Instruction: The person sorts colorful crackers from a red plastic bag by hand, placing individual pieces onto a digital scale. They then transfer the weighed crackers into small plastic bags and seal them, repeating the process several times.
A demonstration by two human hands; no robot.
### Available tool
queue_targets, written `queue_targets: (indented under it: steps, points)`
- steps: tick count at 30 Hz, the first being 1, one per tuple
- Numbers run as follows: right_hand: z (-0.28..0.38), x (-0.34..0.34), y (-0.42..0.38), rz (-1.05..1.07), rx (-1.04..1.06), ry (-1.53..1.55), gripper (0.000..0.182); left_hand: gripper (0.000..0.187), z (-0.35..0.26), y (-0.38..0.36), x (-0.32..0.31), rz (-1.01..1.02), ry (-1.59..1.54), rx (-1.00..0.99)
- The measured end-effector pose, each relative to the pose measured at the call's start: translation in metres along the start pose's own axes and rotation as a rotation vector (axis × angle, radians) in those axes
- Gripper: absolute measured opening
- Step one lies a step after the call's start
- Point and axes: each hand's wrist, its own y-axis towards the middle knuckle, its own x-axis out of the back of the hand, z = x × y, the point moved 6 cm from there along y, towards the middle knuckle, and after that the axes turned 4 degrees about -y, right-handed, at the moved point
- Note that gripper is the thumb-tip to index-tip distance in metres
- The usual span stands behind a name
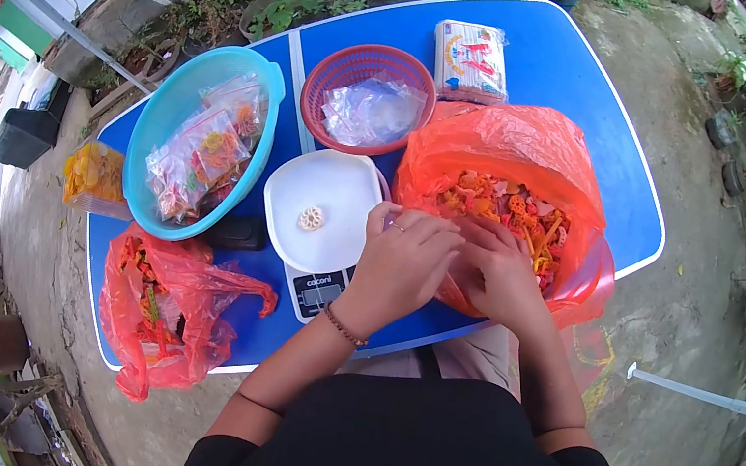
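My left hand is closed, its curled fingers over the near left edge of a large orange plastic bag. Close beside it, my right hand is closed too, fingers bent towards the left hand. What either hand holds is hidden. Inside the bag lie many colourful dry snack pieces, orange, yellow and pink. To the left of my left hand stands a digital kitchen scale with a white square tray. One pale, wheel-shaped snack piece rests on that tray.
A turquoise basin contains filled clear packets. Flat clear plastic bags lie in a red basket. A wrapped white pack sits at the back. A smaller orange bag of snacks occupies the blue table's left corner.
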Motion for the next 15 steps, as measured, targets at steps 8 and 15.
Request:
queue_targets:
  steps: [8,15]
  points:
    - [-0.062,0.03,-0.024,-0.154,-0.209,-0.01,0.034,0.014,-0.002,-0.009,-0.034,0.283,-0.049,0.03]
    - [-0.039,0.037,-0.014,0.031,-0.101,0.277,0.033,0.029,-0.001,-0.001,-0.029,0.238,0.037,0.019]
